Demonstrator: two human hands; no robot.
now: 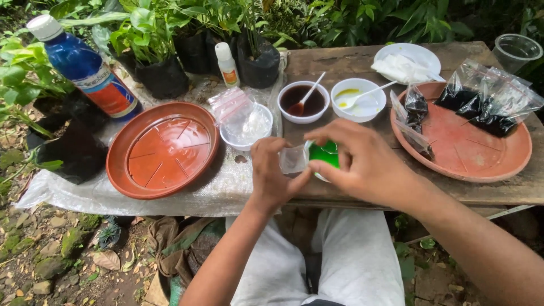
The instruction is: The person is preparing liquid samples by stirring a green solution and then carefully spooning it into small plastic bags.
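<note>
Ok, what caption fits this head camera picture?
Left hand and right hand hold a small clear bag over green liquid.

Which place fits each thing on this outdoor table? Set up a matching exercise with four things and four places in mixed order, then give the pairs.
Things:
1. blue bottle
2. bowl of dark liquid
3. small clear bag
4. bags of dark material

Places:
A. on the right-hand terracotta saucer
B. far left, leaning, white cap on
C. held between the left hand and right hand
D. middle of the table, spoon inside

Pairs: 1-B, 2-D, 3-C, 4-A
</note>
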